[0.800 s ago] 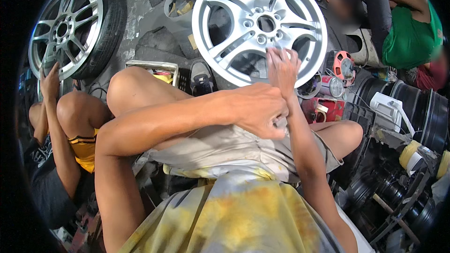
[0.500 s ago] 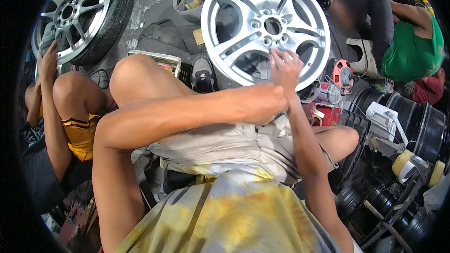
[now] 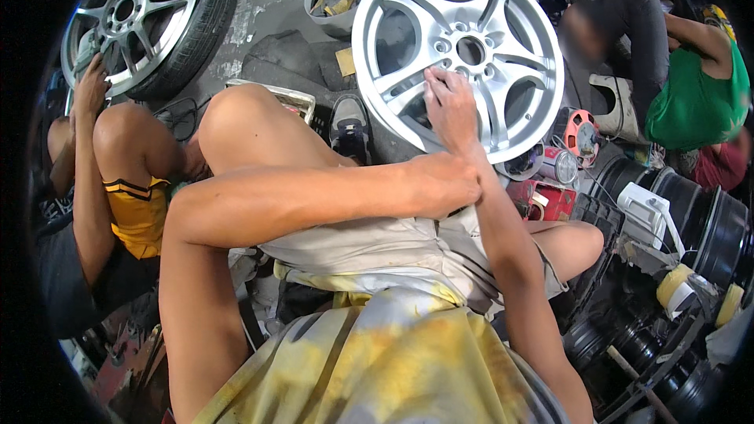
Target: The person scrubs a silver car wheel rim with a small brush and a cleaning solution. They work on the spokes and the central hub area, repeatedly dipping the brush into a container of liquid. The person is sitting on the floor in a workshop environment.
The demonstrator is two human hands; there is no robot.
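Observation:
A silver alloy wheel rim with paired spokes and a central hub hole lies face up in front of me. My right hand reaches onto its near side, fingers bent and pressed together against a spoke just left of the hub. Whatever may be under those fingertips is hidden. Across my lap stretches my left forearm, and my left hand is closed around my right wrist. Its fingertips are out of sight beneath the wrist.
To the left, a co-worker's hand touches another silver wheel against a tire. Behind are a bucket of scraps and dark cloth. On the right are a red reel, a can, dark steel wheels and a person in green.
My right hand has moved left across the rim, from below the hub to a spoke at its left. My left hand stays at the right wrist. The whole view has shifted slightly.

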